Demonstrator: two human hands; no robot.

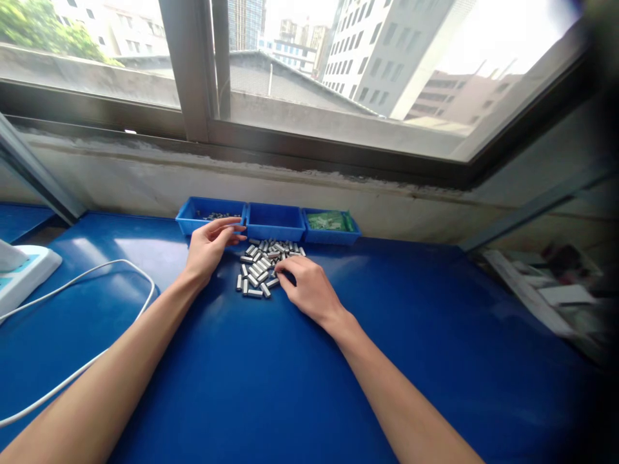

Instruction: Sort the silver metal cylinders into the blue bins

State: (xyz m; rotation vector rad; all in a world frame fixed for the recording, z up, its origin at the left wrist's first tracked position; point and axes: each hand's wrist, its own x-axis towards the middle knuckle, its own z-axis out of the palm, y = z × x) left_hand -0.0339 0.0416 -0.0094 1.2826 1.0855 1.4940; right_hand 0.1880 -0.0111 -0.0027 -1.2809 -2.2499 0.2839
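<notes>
A loose pile of small silvery metal pieces [258,265] lies on the blue table [251,374]. My right hand [309,287] is at the pile's right side, its thumb and fingertips pinched together; whatever is between them is too small to make out. My left hand [211,248] is above the table at the pile's upper left, in front of the left blue bin [189,225], with its fingers apart and nothing seen in them. Small metal parts lie in that bin.
The middle blue bin [275,231] and the right blue bin [333,237], holding green packets [331,221], stand beside the left one below the window. A white cable [145,303] and power strip [29,277] are at left.
</notes>
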